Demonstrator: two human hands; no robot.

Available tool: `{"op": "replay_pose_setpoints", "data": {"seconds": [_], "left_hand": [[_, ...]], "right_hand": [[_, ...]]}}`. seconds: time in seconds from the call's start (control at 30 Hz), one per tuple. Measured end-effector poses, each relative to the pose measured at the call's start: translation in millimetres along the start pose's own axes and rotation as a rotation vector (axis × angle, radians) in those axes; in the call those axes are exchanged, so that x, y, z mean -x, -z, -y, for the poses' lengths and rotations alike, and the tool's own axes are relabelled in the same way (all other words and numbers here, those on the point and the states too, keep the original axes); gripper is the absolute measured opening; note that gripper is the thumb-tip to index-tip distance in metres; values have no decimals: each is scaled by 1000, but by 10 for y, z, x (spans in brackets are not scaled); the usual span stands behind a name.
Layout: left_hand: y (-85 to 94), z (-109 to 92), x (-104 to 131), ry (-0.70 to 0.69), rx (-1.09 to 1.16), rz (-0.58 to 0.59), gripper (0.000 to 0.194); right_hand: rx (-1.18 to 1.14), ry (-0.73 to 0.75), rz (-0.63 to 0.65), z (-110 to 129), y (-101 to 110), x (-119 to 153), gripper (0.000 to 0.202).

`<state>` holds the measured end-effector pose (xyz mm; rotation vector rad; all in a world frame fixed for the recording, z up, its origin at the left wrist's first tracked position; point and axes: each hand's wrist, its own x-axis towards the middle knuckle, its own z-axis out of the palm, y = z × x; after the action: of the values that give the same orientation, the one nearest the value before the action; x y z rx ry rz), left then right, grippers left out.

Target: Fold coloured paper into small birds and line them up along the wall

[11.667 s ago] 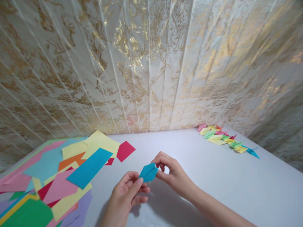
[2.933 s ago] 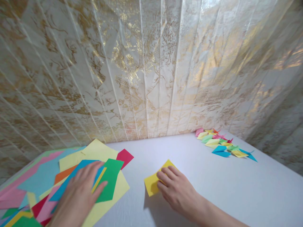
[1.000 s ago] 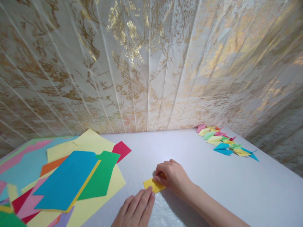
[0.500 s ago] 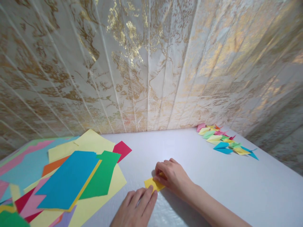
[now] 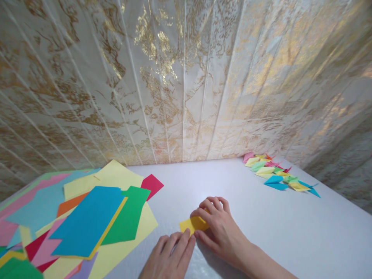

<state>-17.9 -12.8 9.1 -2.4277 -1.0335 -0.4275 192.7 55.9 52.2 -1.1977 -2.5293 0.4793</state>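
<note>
A small yellow paper [image 5: 190, 224] lies on the white table between my hands. My left hand [image 5: 174, 254] rests at its near left edge, fingers stretched out and the fingertips touching the paper. Over the right end of the paper arches my right hand [image 5: 221, 224], its fingers spread and bent, with the thumb apart at the near edge. The right fingers hide part of the paper.
Overlapping coloured sheets, with a blue one [image 5: 90, 221] and a green one [image 5: 128, 217] on top, cover the table's left side. A red square [image 5: 153, 186] lies beside them. Folded paper figures [image 5: 276, 182] stand at the back right, before a patterned curtain [image 5: 186, 85].
My right hand has opened from a pinch on the paper, its fingers spreading and the thumb moving toward the near edge. The whole view has shifted slightly.
</note>
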Motion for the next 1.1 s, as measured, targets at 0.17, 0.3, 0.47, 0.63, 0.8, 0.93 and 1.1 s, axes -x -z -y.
{"op": "replay_pose_setpoints", "data": {"seconds": [0.17,0.3,0.47,0.63,0.8,0.93,1.1], "left_hand": [[1,-14,-4,14,24,2,43],[16,-19,-4,39,48,7,43],[39,22,43,28,1,-70,43],[48,58,86,14,-38,-119,41],[51,49,171,36,-39,-104,41],[62,48,218,58,-49,-89,42],[49,-2,239,63,-77,-27,42]], "right_hand": [[-60,-49,-17,-38,-33,4,29],[-76,-77,-16,-32,-42,-5,32],[-104,-109,9,-52,7,-8,36],[-131,-149,29,-201,94,24,44],[-133,-158,43,-464,185,94,50],[-172,-123,29,-653,265,156,54],[-253,-66,31,-573,259,141,35]]}}
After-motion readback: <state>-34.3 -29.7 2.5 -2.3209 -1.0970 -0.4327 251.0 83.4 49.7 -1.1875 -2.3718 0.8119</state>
